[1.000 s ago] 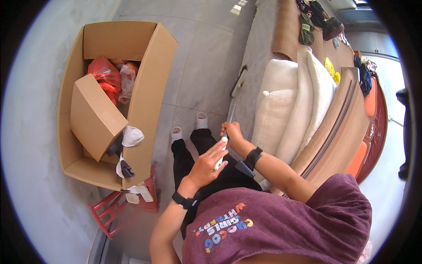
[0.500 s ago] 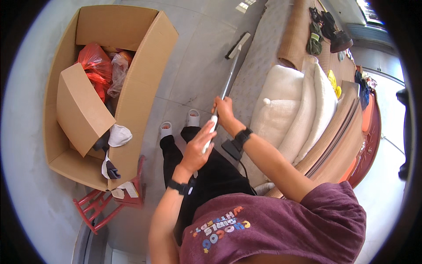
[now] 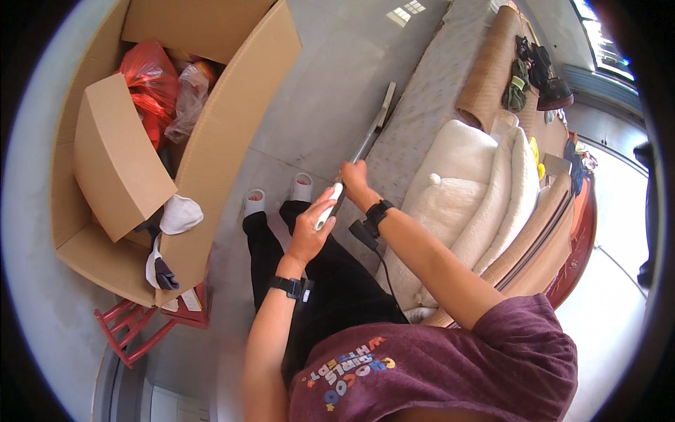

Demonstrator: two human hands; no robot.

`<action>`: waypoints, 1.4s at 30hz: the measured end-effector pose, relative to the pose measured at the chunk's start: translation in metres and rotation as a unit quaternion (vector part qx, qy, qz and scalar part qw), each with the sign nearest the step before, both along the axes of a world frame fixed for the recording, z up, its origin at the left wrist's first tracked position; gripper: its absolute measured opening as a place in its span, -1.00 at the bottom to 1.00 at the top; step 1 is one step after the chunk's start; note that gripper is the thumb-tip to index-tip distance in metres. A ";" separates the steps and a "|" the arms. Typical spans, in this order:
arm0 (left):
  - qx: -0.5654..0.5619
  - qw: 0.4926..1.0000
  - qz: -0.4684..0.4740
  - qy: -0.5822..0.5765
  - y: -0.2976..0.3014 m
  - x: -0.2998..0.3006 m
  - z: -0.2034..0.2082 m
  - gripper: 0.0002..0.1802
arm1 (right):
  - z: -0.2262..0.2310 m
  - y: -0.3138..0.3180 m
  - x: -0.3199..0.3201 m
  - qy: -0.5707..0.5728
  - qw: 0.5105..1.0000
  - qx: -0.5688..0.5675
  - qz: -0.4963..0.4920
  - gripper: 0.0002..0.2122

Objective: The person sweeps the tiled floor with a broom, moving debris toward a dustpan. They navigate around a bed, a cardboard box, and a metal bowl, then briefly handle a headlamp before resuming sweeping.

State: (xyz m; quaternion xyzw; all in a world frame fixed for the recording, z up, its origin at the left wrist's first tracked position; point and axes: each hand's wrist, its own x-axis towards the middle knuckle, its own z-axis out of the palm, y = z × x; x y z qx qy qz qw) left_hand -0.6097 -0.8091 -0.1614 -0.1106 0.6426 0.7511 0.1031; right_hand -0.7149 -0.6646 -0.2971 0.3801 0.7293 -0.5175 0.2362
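First speaker: You have both hands closed on the long-handled floor brush (image 3: 363, 148), which is to the right of the large cardboard box (image 3: 239, 126). Your left hand (image 3: 310, 231) is on the white handle (image 3: 328, 207), nearer to your body; your right hand (image 3: 356, 181) holds the tool farther along.

Second speaker: Yes, and the brush head (image 3: 386, 105) is also to the right of the box, with floor tiles (image 3: 302, 91) between them. It lies along the foot of the stone ledge (image 3: 422, 95). If it touches the ledge, I cannot tell from this view.

First speaker: My advice is that your right hand should steer and your left hand should only steady the end. Then the head can follow the edge without turning over.

Second speaker: Please mind your white slippers (image 3: 301, 186), near the right side of the box. I think short strokes beyond them are safest. A wide swing to the left could hit the flap of the box.

First speaker: Watch also the black cable (image 3: 384, 264), well to the right of the box; it might catch your elbow. The cream padded bedding (image 3: 450, 204) is farther right from the box, so your right arm should stay a little above it.
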 end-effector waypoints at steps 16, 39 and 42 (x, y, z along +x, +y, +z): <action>0.068 0.987 0.071 -0.127 -0.051 0.068 0.001 -0.65 | 0.015 -0.049 0.070 -0.114 0.970 -0.166 -0.134 -0.93; -0.120 0.941 -0.175 -0.264 -0.075 0.126 -0.012 -0.61 | 0.018 -0.064 0.144 -0.240 0.882 -0.233 -0.332 -0.58; -0.108 0.942 -0.175 -0.266 -0.055 0.116 -0.055 -0.57 | -0.024 -0.052 0.132 -0.216 0.901 -0.197 -0.320 -0.55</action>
